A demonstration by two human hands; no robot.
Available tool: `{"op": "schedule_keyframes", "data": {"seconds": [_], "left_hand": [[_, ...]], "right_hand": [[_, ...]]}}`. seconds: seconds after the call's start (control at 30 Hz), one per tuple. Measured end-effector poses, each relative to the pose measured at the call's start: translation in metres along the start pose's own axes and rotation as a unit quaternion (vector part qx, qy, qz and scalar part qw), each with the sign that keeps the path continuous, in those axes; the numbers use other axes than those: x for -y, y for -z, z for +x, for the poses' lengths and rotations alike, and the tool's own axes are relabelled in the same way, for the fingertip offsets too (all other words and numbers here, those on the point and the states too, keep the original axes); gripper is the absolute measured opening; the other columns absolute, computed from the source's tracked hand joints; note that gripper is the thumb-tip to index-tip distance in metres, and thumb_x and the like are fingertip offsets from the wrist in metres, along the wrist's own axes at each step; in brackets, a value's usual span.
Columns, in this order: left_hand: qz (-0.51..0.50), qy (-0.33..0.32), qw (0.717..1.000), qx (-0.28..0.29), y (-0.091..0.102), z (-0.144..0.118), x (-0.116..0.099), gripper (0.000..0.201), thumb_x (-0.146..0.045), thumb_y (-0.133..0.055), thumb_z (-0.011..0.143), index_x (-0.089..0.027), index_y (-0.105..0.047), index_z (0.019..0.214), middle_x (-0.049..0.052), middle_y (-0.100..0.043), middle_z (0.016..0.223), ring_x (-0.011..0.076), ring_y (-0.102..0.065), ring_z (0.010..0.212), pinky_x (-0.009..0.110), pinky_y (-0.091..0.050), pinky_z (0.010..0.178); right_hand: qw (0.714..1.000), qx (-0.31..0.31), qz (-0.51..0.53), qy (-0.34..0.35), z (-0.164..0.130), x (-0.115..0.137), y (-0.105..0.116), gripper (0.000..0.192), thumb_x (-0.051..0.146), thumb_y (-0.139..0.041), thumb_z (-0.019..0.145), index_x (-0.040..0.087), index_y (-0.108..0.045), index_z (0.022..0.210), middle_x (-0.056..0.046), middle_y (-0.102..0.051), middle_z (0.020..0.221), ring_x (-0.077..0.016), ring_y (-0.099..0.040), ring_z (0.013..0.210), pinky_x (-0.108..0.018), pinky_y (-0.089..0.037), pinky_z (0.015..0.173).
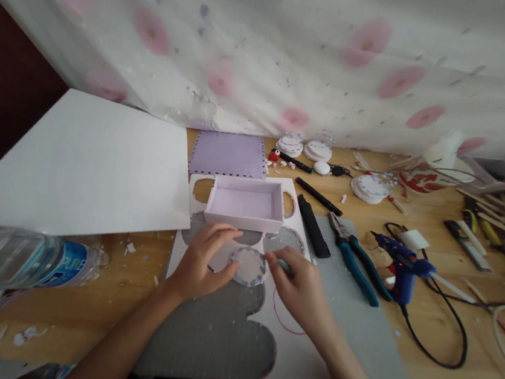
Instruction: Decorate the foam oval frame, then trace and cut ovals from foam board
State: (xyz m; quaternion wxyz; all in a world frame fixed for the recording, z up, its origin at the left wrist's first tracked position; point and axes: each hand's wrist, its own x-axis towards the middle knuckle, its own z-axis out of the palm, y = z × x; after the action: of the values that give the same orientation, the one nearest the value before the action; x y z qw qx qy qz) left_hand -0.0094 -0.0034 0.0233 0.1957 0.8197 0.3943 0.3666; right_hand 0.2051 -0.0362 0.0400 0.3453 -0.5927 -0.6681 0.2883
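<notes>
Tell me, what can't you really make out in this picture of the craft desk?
- Tool in the right hand: only a teal tip shows past the fingers.
- Round disc: its edge pattern is too small to read; the left hand covers one side.
- Water bottle: cut off by the left edge, blurred, label partly readable.
- Clutter at the table's far right: blurred.
</notes>
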Motion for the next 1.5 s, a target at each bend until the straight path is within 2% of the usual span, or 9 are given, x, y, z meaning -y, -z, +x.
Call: {"op": "schedule_keyframes", "data": {"seconds": [0.13,0.27,0.33,0.57,0.73,0.87,1.1,1.27,1.5], "left_hand": [[0.125,0.002,0.987,-0.098,-0.004,0.002,0.01,0.04,-0.018,-0.056,0.089,-0.02,-0.051,0.129,0.012,-0.057,0.127,0.0259,-0.051,0.12,0.044,-0.04,0.103],[0.223,0.004,0.97,-0.093,-0.006,0.005,0.02,0.04,-0.02,-0.057,0.091,-0.019,-0.051,0.131,0.011,-0.061,0.127,0.0296,-0.048,0.125,0.047,-0.037,0.104],[0.236,0.002,0.967,-0.093,-0.007,0.005,0.022,0.033,-0.02,-0.056,0.091,-0.018,-0.057,0.124,0.01,-0.066,0.118,0.0293,-0.051,0.122,0.047,-0.038,0.102],[0.233,-0.027,0.966,-0.107,-0.005,0.005,0.019,0.012,-0.012,-0.055,0.091,-0.02,-0.063,0.094,0.003,-0.071,0.088,0.0188,-0.064,0.088,0.044,-0.038,0.099],[0.244,-0.049,0.964,-0.09,-0.004,0.003,0.014,0.016,-0.006,-0.055,0.088,-0.021,-0.062,0.089,-0.001,-0.07,0.079,0.0164,-0.064,0.077,0.044,-0.034,0.099],[0.257,-0.065,0.962,-0.067,-0.003,0.002,0.009,0.018,-0.006,-0.052,0.089,-0.02,-0.062,0.083,-0.002,-0.067,0.072,0.0164,-0.061,0.071,0.044,-0.035,0.097],[0.272,-0.081,0.957,-0.053,-0.005,0.002,0.008,0.024,-0.005,-0.047,0.089,-0.02,-0.061,0.077,-0.001,-0.067,0.071,0.0163,-0.059,0.069,0.043,-0.037,0.095],[0.273,-0.08,0.957,-0.057,-0.006,0.003,0.009,0.023,-0.005,-0.048,0.088,-0.021,-0.062,0.078,-0.002,-0.066,0.07,0.0167,-0.058,0.068,0.043,-0.037,0.094],[0.272,-0.084,0.957,-0.062,-0.005,0.004,0.009,0.02,-0.006,-0.051,0.088,-0.021,-0.062,0.079,-0.001,-0.067,0.07,0.0168,-0.058,0.069,0.042,-0.038,0.092]], "right_hand": [[0.994,-0.058,0.078,-0.051,0.001,-0.009,0.025,0.034,0.042,-0.046,0.094,0.019,-0.069,0.088,-0.001,-0.059,0.067,-0.0146,-0.054,0.06,-0.026,-0.04,0.056],[0.979,-0.117,0.135,-0.095,0.007,-0.016,0.047,0.044,0.047,-0.036,0.096,0.019,-0.069,0.089,-0.005,-0.065,0.082,-0.0195,-0.06,0.081,-0.03,-0.045,0.071],[0.978,-0.126,0.122,-0.109,0.011,-0.019,0.054,0.048,0.047,-0.033,0.097,0.02,-0.07,0.083,-0.005,-0.064,0.078,-0.0186,-0.058,0.078,-0.029,-0.044,0.068],[0.965,-0.075,0.24,-0.074,0.024,-0.024,0.058,0.04,0.05,-0.044,0.095,0.02,-0.065,0.079,-0.001,-0.055,0.066,-0.0124,-0.048,0.057,-0.025,-0.039,0.051],[0.955,-0.03,0.29,-0.046,0.034,-0.014,0.054,0.026,0.045,-0.059,0.089,0.021,-0.069,0.086,-0.003,-0.065,0.084,-0.0132,-0.062,0.068,-0.025,-0.052,0.062],[0.97,-0.006,0.244,-0.012,0.042,-0.009,0.043,0.016,0.036,-0.069,0.081,0.023,-0.069,0.09,-0.003,-0.069,0.09,-0.0161,-0.067,0.078,-0.027,-0.056,0.07],[0.988,-0.114,0.066,0.079,0.039,-0.014,0.019,0.003,0.021,-0.066,0.082,0.023,-0.064,0.083,-0.003,-0.071,0.084,-0.0188,-0.067,0.082,-0.032,-0.053,0.072],[0.981,-0.134,-0.023,0.14,0.036,-0.018,0.015,0.019,0.008,-0.055,0.081,0.024,-0.064,0.075,-0.002,-0.072,0.08,-0.0192,-0.065,0.076,-0.034,-0.05,0.07],[0.975,-0.145,-0.056,0.16,0.035,-0.02,0.012,0.02,0.009,-0.054,0.082,0.024,-0.065,0.073,-0.002,-0.073,0.077,-0.0187,-0.062,0.068,-0.034,-0.045,0.066]]}}
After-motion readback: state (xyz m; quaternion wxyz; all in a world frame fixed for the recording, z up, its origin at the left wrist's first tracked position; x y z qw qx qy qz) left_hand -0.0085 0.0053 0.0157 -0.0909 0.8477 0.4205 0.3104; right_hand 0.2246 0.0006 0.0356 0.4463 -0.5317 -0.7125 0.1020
